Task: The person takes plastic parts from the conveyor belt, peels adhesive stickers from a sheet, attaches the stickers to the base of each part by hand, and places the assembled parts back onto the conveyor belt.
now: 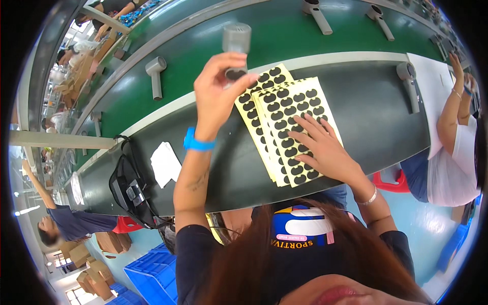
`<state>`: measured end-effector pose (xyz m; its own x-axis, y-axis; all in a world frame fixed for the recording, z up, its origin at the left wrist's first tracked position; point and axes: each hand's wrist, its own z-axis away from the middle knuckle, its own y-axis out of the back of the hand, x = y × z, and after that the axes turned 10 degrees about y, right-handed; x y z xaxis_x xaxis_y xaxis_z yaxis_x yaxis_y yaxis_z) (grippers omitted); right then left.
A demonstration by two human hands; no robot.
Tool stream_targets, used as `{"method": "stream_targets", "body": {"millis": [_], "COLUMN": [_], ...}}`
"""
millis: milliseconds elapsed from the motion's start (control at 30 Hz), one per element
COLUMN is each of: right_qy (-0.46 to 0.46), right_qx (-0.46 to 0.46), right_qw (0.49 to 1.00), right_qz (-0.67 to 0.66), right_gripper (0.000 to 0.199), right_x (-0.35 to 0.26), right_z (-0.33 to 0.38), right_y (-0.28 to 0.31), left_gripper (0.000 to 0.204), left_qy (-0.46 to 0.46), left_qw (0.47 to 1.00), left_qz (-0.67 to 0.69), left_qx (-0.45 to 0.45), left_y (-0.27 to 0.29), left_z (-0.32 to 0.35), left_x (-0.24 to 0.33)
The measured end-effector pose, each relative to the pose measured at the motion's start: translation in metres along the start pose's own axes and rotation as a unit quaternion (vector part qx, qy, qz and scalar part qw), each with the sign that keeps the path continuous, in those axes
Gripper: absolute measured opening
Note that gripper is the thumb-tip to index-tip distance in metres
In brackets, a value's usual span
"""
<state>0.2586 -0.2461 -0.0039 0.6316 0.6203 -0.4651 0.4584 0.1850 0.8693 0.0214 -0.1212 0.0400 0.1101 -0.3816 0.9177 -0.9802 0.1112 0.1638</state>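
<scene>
On bench (373, 114), black bag (127, 185), white pile (165, 165), left fingers (223, 59) gripping grey device (237, 38), right fingers (312, 131) splayed on sheets (290, 109).

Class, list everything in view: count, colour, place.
Table: one, dark, centre
Belt: one, green, top
Held device: one, grey, upper centre
Other devices: several, grey, belt, table
Sheets: several, yellow and black, table
Bag: one, black, left
Cloth or paper: two, white, left, right
Seats: two, red, both sides
Crates: several, blue, lower left
Boxes: several, brown, lower left
People: several, both sides
Shirt: one, black, bottom
Wristband: one, blue, left
Left hand: one, holding device
Right hand: one, on sheets
</scene>
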Motion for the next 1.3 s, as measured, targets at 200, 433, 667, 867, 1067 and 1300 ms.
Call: {"method": "stream_targets", "body": {"millis": [200,433,667,867,1067,1300], "right_qy": [-0.064,-0.156,-0.121,-0.159,-0.119,-0.117], "right_qx": [0.058,0.176,0.179,0.215,0.213,0.161], "right_qw": [0.99,0.969,0.976,0.961,0.964,0.968], "right_qz": [-0.112,-0.08,-0.036,-0.062,-0.107,-0.152], "right_gripper": [0.027,0.025,0.02,0.015,0.012,0.01], "right_x": [0.015,0.048,0.052,0.049,0.052,0.048], "right_z": [-0.026,-0.08,-0.082,-0.087,-0.088,-0.092], "right_y": [0.017,-0.01,-0.023,-0.024,-0.022,-0.004], "left_gripper": [0.024,0.026,0.049,0.047,0.049,0.049], "left_qy": [-0.038,-0.048,-0.066,-0.075,-0.073,-0.063], "left_qw": [0.98,0.964,0.932,0.941,0.943,0.943], "left_qz": [-0.19,-0.26,-0.319,-0.312,-0.308,-0.309], "left_qx": [0.041,0.017,-0.161,-0.109,-0.103,-0.111], "left_y": [0.014,0.0,-0.023,-0.031,-0.031,-0.028], "left_z": [-0.059,-0.043,0.045,0.058,0.06,0.059], "left_x": [-0.098,-0.097,-0.057,-0.066,-0.072,-0.07]}}
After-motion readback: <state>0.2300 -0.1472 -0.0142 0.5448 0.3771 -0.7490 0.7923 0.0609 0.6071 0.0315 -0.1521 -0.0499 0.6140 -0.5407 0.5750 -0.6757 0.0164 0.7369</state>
